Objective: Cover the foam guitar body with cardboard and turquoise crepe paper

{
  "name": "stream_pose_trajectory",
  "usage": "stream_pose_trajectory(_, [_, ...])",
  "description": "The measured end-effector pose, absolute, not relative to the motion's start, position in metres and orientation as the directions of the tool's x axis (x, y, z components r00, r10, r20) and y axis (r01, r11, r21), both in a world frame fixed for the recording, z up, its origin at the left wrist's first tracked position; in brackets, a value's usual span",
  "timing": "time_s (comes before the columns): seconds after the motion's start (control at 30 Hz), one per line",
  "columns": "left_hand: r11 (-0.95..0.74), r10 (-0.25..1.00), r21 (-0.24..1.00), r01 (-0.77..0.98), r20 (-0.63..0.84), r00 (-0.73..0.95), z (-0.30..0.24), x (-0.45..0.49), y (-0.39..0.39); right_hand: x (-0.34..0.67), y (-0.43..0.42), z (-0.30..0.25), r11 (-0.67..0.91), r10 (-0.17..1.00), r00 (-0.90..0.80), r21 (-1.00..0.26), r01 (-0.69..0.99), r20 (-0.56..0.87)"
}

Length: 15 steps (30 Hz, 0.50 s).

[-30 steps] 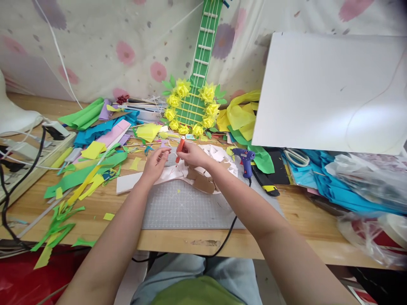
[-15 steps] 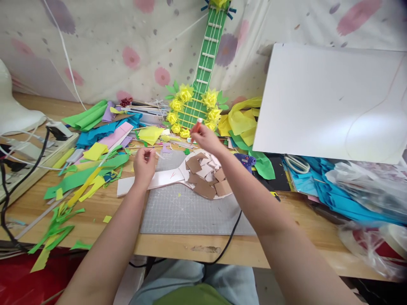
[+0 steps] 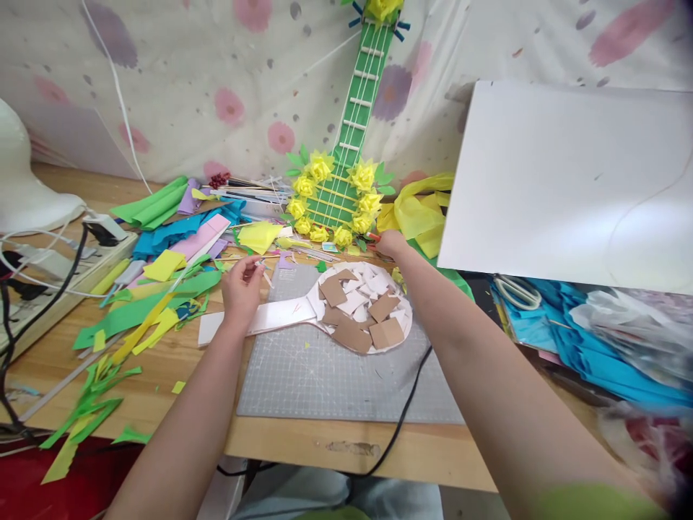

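A white paddle-shaped craft piece (image 3: 281, 315), its round end covered with brown and white paper squares (image 3: 360, 310), lies on a grey cutting mat (image 3: 336, 375). My left hand (image 3: 242, 283) rests on the piece's handle, fingers pinched on a small white scrap. My right hand (image 3: 390, 244) reaches to the far side of the round end, near yellow paper (image 3: 416, 213), fingers closed around a red object that barely shows.
A green paper guitar with yellow flowers (image 3: 338, 191) leans on the back cloth. Coloured paper scraps (image 3: 151, 303) cover the left of the wooden table. A white board (image 3: 574, 180) stands at right over blue sheets and scissors (image 3: 512, 287). A black cord (image 3: 403, 408) crosses the mat.
My right hand lifted the red pen off the craft piece and carried it back and right toward the yellow paper. The round end is now uncovered. My left hand barely moved.
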<state>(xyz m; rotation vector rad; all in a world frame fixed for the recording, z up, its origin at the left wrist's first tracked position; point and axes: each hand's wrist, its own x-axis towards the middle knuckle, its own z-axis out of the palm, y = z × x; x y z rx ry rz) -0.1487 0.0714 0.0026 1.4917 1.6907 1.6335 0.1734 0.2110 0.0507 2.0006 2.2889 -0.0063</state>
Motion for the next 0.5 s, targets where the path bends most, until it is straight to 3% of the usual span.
stream_pose_trajectory(0.1, [-0.194, 0.853, 0.881, 0.432, 0.369, -0.368, 0.005, -0.148, 0.07, 0.174, 0.218, 0.043, 0.021, 0.996, -0.012, 0.097, 0.995, -0.086])
stream_pose_trajectory(0.27, [-0.046, 0.888, 0.757, 0.652, 0.331, -0.32, 0.006, -0.149, 0.07, 0.167, 0.222, 0.035, -0.029, 0.995, 0.038, 0.093, 0.995, -0.089])
stream_pose_trajectory(0.4, [-0.108, 0.875, 0.638, 0.762, 0.425, -0.232, -0.001, -0.149, 0.075, 0.16, 0.219, 0.034, -0.004, 0.993, 0.022, 0.142, 0.99, -0.119])
stream_pose_trajectory(0.5, [-0.124, 0.86, 0.64, 0.758, 0.451, -0.24, -0.002, -0.148, 0.075, 0.158, 0.216, 0.035, 0.018, 0.988, 0.007, 0.159, 0.987, -0.153])
